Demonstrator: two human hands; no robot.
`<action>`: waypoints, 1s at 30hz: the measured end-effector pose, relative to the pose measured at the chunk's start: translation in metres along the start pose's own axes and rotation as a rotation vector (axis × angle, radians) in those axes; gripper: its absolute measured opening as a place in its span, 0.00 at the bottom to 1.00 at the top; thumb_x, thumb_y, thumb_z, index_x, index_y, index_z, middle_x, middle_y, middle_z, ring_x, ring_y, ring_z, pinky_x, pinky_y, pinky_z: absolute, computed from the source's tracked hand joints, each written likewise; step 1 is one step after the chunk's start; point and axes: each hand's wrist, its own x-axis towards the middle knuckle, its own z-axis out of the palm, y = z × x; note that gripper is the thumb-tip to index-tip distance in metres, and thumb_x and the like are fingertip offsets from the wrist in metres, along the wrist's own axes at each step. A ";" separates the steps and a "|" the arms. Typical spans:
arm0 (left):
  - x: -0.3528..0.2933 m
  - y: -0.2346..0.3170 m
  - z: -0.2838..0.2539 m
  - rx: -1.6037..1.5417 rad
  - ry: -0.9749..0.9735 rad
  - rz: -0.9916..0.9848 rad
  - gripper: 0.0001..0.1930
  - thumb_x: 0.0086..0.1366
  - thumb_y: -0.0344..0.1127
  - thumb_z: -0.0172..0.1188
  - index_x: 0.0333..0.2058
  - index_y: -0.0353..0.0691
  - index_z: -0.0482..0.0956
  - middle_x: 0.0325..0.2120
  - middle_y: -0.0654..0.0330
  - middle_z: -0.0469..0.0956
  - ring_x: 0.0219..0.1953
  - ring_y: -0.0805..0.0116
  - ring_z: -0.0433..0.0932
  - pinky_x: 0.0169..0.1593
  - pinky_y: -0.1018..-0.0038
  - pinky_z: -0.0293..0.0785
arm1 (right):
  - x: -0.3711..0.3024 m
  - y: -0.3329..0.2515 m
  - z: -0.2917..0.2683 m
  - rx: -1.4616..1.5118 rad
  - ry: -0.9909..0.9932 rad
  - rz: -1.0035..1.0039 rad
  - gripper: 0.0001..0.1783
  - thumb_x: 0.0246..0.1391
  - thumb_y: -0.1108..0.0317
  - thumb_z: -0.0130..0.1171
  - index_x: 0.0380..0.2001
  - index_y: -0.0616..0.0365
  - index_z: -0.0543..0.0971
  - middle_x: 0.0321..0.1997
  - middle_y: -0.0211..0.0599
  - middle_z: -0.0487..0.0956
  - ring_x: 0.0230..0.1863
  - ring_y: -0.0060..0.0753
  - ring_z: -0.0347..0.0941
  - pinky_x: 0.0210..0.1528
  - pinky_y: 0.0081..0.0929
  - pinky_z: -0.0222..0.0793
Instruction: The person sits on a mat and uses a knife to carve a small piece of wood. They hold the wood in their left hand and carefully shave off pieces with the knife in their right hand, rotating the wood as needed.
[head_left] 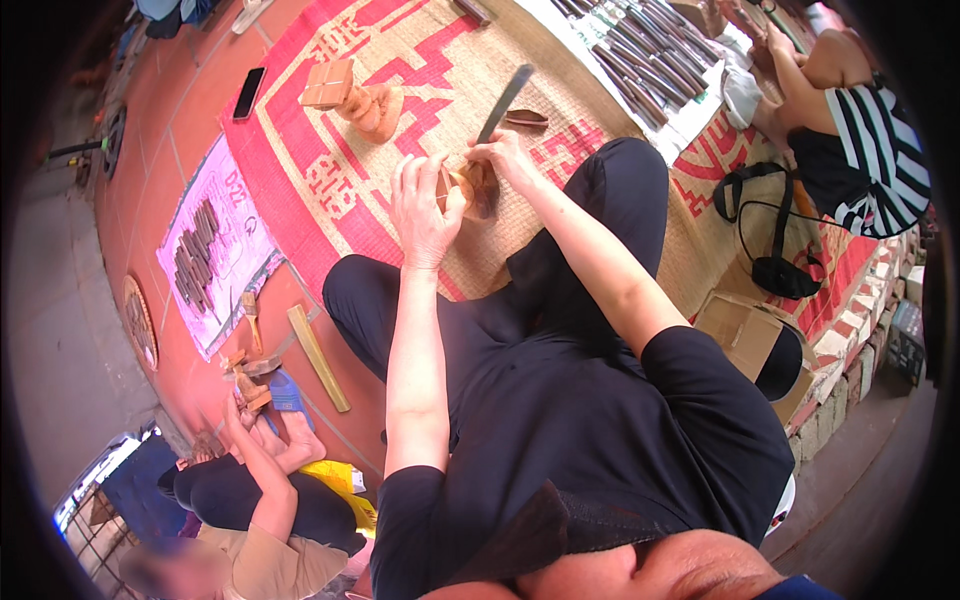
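Observation:
My left hand is wrapped round a small carved wooden piece, light brown and partly hidden by my fingers, held low over the mat between my knees. My right hand pinches the near end of a long, dark, flat strip. The strip slants up and away from that hand, beside the wooden piece; its material cannot be made out. A larger carved wooden piece with a blocky end stands on the mat beyond my left hand. Just past my right hand lies a small dark curved object.
A red and straw-coloured woven mat lies under me. Dark rods fill a pink sheet and a white sheet. A phone rests at the mat's left edge. People sit lower left and upper right. A carton stands right.

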 end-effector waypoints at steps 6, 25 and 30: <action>-0.005 -0.003 -0.004 -0.009 0.021 -0.012 0.23 0.51 0.34 0.57 0.49 0.44 0.73 0.45 0.54 0.72 0.53 0.53 0.68 0.60 0.60 0.63 | 0.007 -0.010 -0.013 0.116 0.067 0.087 0.13 0.40 0.69 0.66 0.33 0.62 0.84 0.31 0.36 0.82 0.33 0.25 0.77 0.36 0.22 0.69; -0.009 -0.002 -0.005 -0.014 0.014 -0.012 0.24 0.49 0.33 0.58 0.49 0.45 0.74 0.43 0.54 0.71 0.54 0.50 0.67 0.60 0.59 0.63 | 0.001 -0.005 -0.012 0.013 0.112 0.026 0.14 0.39 0.70 0.66 0.33 0.64 0.83 0.30 0.36 0.83 0.31 0.22 0.75 0.37 0.23 0.69; -0.005 -0.001 -0.003 -0.001 0.007 0.002 0.23 0.51 0.34 0.57 0.49 0.44 0.74 0.45 0.54 0.72 0.53 0.53 0.68 0.59 0.60 0.64 | -0.002 0.004 -0.006 0.054 -0.043 -0.045 0.15 0.40 0.71 0.67 0.35 0.65 0.83 0.30 0.35 0.83 0.29 0.25 0.77 0.35 0.22 0.71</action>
